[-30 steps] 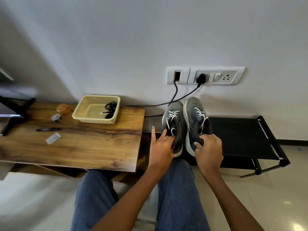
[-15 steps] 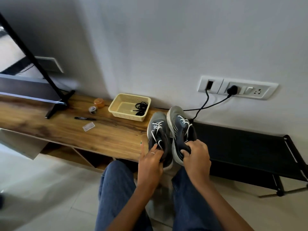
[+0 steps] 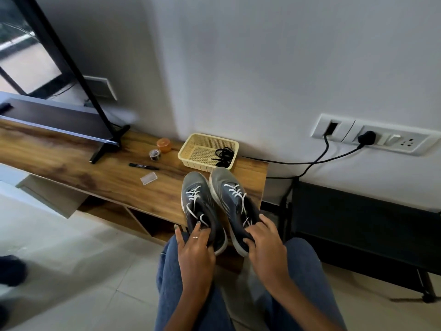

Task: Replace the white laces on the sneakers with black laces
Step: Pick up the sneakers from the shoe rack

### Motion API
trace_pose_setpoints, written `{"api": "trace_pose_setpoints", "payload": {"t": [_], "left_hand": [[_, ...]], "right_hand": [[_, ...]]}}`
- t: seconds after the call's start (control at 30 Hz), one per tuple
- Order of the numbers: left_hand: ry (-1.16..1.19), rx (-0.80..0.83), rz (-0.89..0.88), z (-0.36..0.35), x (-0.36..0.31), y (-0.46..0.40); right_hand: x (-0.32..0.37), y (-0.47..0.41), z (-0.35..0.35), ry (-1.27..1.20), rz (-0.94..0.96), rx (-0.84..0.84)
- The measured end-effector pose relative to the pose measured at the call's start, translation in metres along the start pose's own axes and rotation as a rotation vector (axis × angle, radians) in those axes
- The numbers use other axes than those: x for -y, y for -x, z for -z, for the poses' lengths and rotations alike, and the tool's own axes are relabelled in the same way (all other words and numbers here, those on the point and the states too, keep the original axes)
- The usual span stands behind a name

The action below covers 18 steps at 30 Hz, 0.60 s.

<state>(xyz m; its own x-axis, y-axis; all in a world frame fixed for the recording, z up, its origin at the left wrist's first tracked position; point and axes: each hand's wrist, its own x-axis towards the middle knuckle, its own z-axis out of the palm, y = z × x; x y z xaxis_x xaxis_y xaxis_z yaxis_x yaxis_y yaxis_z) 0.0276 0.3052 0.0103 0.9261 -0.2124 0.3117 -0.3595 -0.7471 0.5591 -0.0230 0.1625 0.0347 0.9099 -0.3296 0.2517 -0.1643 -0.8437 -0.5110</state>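
Head view: both sneakers (image 3: 214, 206), white-laced, are held at the heels over the surface's (image 3: 95, 177) right end, left hand (image 3: 196, 249) and right hand (image 3: 265, 247) gripping. Slippage is possible. Black laces (image 3: 223, 155) lie in the basket (image 3: 191, 155) near the far edge.

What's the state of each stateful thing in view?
left sneaker: white laces in, held by left hand
right sneaker: white laces in, held by right hand
black laces: unused, in the basket
marker: capped, lying flat
wall socket: plug inserted
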Motion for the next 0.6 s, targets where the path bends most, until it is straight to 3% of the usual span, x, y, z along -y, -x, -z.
{"api": "trace_pose_setpoints", "payload": {"t": [0.33, 0.6], "left_hand": [[-0.099, 0.064, 0.034, -0.024, 0.032, -0.016], [-0.125, 0.067, 0.067, -0.036, 0.039, -0.039]], "right_hand": [[-0.02, -0.006, -0.033, 0.076, 0.064, 0.133], [-0.026, -0.021, -0.047, 0.136, 0.119, 0.109]]}}
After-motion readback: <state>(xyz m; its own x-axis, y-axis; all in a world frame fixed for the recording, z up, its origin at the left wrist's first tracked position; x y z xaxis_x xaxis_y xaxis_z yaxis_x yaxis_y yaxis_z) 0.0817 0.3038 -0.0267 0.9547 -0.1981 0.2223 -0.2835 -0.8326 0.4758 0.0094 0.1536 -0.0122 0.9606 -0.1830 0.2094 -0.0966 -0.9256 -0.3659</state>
